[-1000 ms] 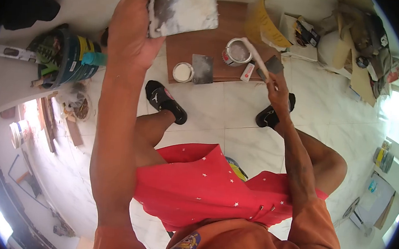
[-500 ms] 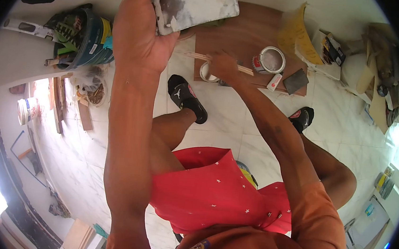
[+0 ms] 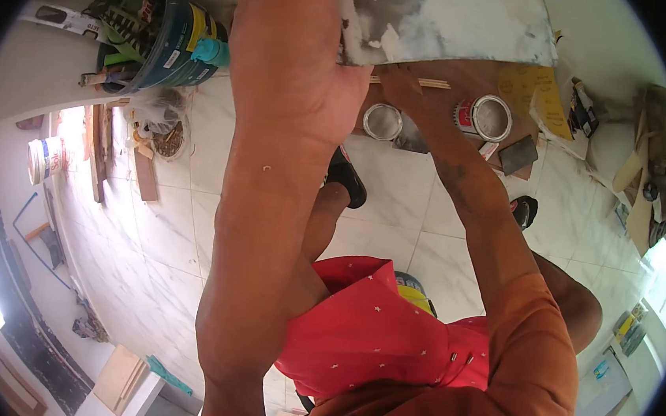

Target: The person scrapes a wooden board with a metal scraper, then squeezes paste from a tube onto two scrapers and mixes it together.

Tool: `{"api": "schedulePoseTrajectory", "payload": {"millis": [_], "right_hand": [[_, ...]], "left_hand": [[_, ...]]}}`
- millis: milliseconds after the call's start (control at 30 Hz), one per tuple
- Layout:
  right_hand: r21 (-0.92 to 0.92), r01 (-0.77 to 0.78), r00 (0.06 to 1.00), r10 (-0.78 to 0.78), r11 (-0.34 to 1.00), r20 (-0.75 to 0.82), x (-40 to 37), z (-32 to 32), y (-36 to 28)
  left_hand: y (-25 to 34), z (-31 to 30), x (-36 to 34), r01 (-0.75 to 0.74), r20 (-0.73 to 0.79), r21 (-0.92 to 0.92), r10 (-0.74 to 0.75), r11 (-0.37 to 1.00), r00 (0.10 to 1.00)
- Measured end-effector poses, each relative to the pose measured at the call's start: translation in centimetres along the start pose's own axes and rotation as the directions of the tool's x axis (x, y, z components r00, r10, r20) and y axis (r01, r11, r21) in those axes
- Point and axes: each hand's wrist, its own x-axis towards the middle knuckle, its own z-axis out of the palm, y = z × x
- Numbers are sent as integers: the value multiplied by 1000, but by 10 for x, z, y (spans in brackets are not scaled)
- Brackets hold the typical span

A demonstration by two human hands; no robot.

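Observation:
Close to the camera, my left hand grips the edge of a flat plate smeared with white and grey putty-like paste. Its fingertips are out of sight behind the plate and the frame edge. Beyond the plate, my right hand is closed around several thin wooden sticks, though the plate's lower edge partly covers it. Just below that hand is an open tin with pale contents. A larger open paint can stands to the right of it on a brown board.
A dark sanding block lies at the board's corner. Yellow sandpaper leans by the wall. A bucket of tools stands on the left, with wood strips on the tiled floor.
My left hand and the plate have come nearer and shifted right in view. The right hand has moved the sticks from over the small tin to beyond it, partly behind the plate.

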Motion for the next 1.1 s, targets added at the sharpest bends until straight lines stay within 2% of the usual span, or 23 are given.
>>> {"api": "schedulePoseTrajectory", "payload": {"millis": [67, 133, 167, 233, 300, 367, 400, 433, 500, 533, 567, 600, 667, 733, 767, 833, 867, 933, 967, 1067, 1100], "right_hand": [[-17, 1, 999, -2, 1000, -47, -7, 2, 4], [-40, -2, 1000, 1, 999, -28, -25, -24, 0], [-84, 58, 995, -65, 995, -74, -34, -25, 0], [119, 120, 977, -96, 986, -190, -68, -35, -4], [327, 45, 907, 99, 944, -409, -118, -39, -21], [587, -60, 946, 234, 807, -224, -165, -33, -19], [656, -146, 924, 339, 741, -177, -189, -23, -19], [718, -223, 891, 436, 659, -123, -213, -12, -17], [683, -356, 777, 608, 637, -162, -255, 5, -1], [665, -528, 666, 743, 527, -60, -265, 9, 11], [663, -664, 495, 868, 347, 42, -275, 14, 22], [681, -669, 428, 904, 298, 24, -282, 20, 37], [575, -761, 264, 953, 301, -150, -281, 33, 61], [528, -755, 355, 919, 390, -171, -279, 38, 87], [505, -747, 400, 899, 433, -180, -274, 41, 97], [488, -781, 388, 915, 389, -108, -256, 30, 107], [479, -798, 381, 922, 366, -69, -249, 25, 110], [477, -846, 319, 943, 239, 93, -243, 17, 109], [470, -865, 284, 943, 175, 172, -240, 13, 109], [465, -870, 352, 869, 166, 347, -246, 40, 126], [516, -845, 360, 866, 144, 348, -250, 31, 124]], "left_hand": [[-1, -9, 2, 8, 97, -58, -3, 998, 995], [-3, -9, 2, -37, 98, -37, 40, 999, 994], [-7, -4, 1, -87, 35, 28, 86, 996, 996], [-11, 2, 0, -135, -33, 101, 139, 986, 990], [-12, 0, 5, -140, -40, 106, 145, 984, 989], [-17, 4, 5, -124, -15, 82, 126, 989, 992], [-17, 4, 5, -122, -1, 75, 122, 990, 993], [-13, 0, 7, -43, 69, 34, 41, 999, 997], [-26, 15, 0, -119, -10, 115, 121, 986, 993], [-31, 21, -2, -159, -44, 159, 168, 974, 985], [-34, 24, -4, -154, -19, 173, 159, 973, 987], [-37, 27, -6, -147, 6, 188, 149, 971, 989], [-41, 31, -5, -131, 51, 208, 123, 969, 991], [-43, 29, 0, -108, 89, 225, 90, 968, 992], [-47, 33, 0, -120, 62, 235, 109, 965, 992], [-57, 46, -2, -146, 8, 256, 149, 956, 989], [-57, 43, 2, -90, -57, 297, 112, 951, 992], [-56, 34, 10, 32, -191, 365, 42, 931, 981], [-59, 32, 12, 48, -196, 376, 29, 925, 980], [-63, 37, 14, 78, -220, 404, 14, 911, 975], [-65, 40, 13, 76, -235, 410, 25, 909, 972]]}}
